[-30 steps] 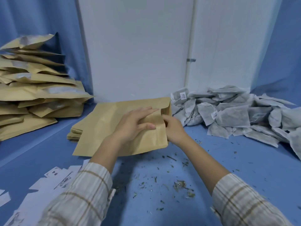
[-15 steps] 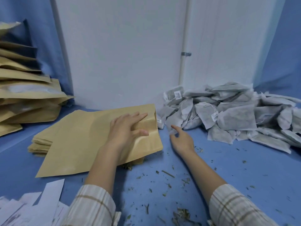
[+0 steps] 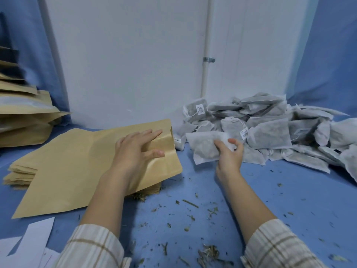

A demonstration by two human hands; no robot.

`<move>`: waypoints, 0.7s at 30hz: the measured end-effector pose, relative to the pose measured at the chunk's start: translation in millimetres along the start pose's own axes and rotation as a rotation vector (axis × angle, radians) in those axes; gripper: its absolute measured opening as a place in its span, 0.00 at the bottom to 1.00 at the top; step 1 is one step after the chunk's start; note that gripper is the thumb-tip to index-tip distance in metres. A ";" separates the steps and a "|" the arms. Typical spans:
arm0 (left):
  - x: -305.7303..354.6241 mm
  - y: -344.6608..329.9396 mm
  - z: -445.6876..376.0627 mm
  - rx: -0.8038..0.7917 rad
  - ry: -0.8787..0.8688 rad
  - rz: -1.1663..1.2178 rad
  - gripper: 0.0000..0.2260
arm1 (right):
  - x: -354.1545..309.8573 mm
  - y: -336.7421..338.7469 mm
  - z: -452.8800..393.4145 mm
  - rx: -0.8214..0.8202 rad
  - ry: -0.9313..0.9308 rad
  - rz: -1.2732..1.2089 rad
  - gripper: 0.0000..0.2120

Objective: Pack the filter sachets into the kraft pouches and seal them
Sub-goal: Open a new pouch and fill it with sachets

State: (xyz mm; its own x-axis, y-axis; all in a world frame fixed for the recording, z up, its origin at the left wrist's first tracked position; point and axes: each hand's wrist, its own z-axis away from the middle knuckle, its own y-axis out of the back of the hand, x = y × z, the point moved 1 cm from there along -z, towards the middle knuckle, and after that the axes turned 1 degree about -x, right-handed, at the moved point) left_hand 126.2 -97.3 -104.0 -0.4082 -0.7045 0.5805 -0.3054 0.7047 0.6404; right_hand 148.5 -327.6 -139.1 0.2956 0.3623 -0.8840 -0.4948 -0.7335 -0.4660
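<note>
Left hand [image 3: 135, 149]: fingers straight, pressing flat on the top kraft pouch [image 3: 77, 167], which lies on a pouch stack [image 3: 21, 171] on the blue table [image 3: 289, 200]. Right hand [image 3: 229, 153]: gripping one sachet [image 3: 204, 146], lifted just beside the pouch's mouth. Sachet pile [image 3: 270, 128]: right, against the wall. Filled pouches [image 3: 25, 120]: far left. Herb crumbs [image 3: 193, 209]: scattered on the table.

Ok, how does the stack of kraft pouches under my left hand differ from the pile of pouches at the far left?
The stack of kraft pouches under the left hand lies flat and thin; the far-left pile looks puffed and stands taller. The stack sits fanned but orderly in front of the person; the pile is loosely heaped, edges sticking out. The right hand grips a filter sachet beside the stack, away from the pile. Both are brown kraft paper.
</note>
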 end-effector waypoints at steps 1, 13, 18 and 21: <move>0.1 0.2 0.0 -0.006 -0.001 -0.005 0.26 | 0.7 -2.1 0.7 -0.021 -0.013 -0.047 0.16; 13.7 4.3 0.0 -0.082 -0.078 0.052 0.22 | 4.8 -53.2 42.0 -0.834 -0.230 0.586 0.21; 7.1 12.6 -0.4 0.010 -0.077 0.074 0.20 | -0.9 -67.2 49.8 -0.972 -0.254 0.511 0.19; 0.3 15.7 1.0 0.147 -0.052 0.022 0.19 | 2.9 -86.9 57.8 -0.824 -0.204 0.554 0.18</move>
State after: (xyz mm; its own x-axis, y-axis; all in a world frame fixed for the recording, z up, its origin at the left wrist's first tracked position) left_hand 120.4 -86.4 -94.2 -0.4592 -0.6859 0.5646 -0.4170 0.7276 0.5448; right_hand 145.2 -229.6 -103.4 0.0121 -0.1150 -0.9933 0.2205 -0.9686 0.1149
